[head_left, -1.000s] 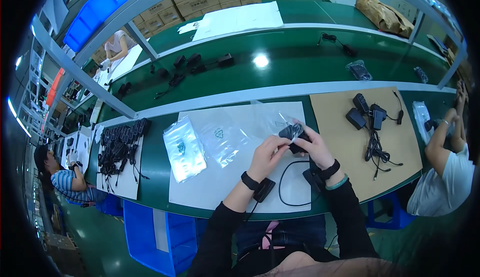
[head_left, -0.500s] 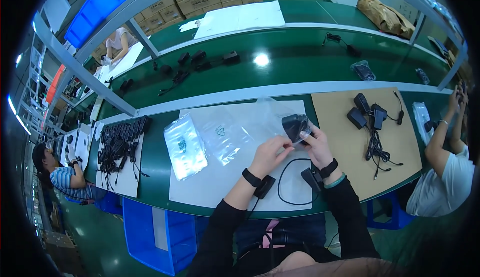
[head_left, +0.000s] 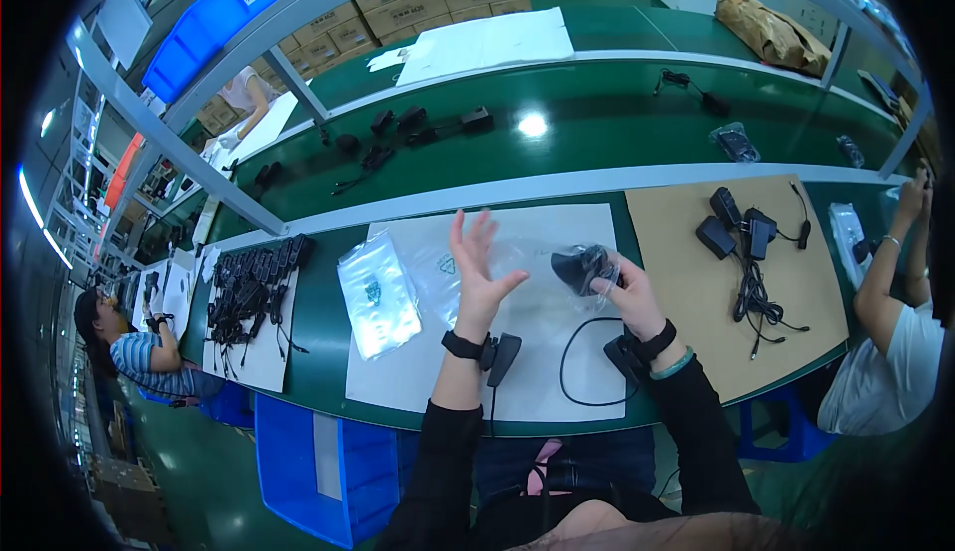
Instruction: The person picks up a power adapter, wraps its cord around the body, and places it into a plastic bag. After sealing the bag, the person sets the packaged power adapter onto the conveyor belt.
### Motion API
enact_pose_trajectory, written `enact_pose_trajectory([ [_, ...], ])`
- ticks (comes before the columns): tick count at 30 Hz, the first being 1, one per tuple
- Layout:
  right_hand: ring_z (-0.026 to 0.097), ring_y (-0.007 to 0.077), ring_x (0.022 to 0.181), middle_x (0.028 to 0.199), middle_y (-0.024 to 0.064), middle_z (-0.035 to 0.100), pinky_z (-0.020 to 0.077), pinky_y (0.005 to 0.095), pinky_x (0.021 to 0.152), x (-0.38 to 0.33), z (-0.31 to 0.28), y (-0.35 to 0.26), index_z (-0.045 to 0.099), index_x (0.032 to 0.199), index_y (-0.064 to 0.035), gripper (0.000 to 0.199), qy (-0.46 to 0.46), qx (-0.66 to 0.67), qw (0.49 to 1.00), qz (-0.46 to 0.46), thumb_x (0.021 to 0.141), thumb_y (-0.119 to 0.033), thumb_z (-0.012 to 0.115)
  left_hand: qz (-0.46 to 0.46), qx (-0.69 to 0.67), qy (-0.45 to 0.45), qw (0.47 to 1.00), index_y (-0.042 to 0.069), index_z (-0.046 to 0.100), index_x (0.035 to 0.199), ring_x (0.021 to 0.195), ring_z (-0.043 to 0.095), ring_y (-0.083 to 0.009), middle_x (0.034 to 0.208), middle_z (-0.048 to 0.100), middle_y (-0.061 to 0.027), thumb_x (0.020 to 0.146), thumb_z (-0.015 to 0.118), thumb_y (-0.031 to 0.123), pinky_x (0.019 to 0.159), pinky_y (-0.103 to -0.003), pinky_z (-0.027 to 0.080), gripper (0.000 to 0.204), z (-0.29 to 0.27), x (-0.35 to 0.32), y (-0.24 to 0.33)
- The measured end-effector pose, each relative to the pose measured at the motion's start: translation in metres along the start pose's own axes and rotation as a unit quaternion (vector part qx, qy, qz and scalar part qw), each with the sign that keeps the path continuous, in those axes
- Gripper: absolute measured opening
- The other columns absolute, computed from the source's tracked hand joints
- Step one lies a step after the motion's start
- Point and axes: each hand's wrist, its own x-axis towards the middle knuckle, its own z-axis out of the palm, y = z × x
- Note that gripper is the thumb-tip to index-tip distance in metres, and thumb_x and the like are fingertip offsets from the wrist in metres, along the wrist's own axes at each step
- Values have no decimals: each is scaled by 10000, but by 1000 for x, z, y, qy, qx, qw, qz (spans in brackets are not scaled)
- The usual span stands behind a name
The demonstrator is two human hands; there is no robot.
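My right hand (head_left: 634, 297) grips a black power adapter (head_left: 574, 269) inside a clear plastic bag (head_left: 527, 250), with the thumb pressed over the adapter. The bag's loose end stretches left from it. To the left, my left hand (head_left: 481, 271) is raised, palm and fingers spread, holding nothing. It hovers over the white sheet (head_left: 537, 372) near the bag's free end. Left of that hand lies a stack of flat clear bags (head_left: 376, 297), and another loose bag (head_left: 438, 273) partly shows behind my wrist. Small black devices with cables are strapped at both wrists.
Several black adapters with cords (head_left: 741, 233) lie on a brown cardboard sheet (head_left: 686, 352) at right. A pile of adapters (head_left: 249, 292) sits at left. More lie on the green conveyor (head_left: 597, 118) beyond. Blue bins (head_left: 328, 471) stand below the table. Co-workers sit on either side.
My left hand has let go of the bag and moved left and up, its fingers spreading. My right hand keeps the bagged adapter, tilted slightly lower.
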Motion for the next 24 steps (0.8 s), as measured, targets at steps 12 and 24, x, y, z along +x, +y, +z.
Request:
enact_pose_trajectory([
  [12,534,95,944,1085,36,573,431,248,851,-4,15,9,456,1264,-10,444,19,20,999,17,841,-55,583,-327,-109,-253,904,22,339,1321,1026,527,-158,1140,541,-87,704,742,96,871,-293,435,741,23,-41,-22],
  [24,546,101,940,1058,50,582,449,246,831,-3,17,2,470,1233,-22,406,42,116,992,31,839,-19,570,-320,-265,-201,887,-5,409,1285,974,560,-142,1148,559,-83,748,719,110,842,-281,455,630,20,-47,-49],
])
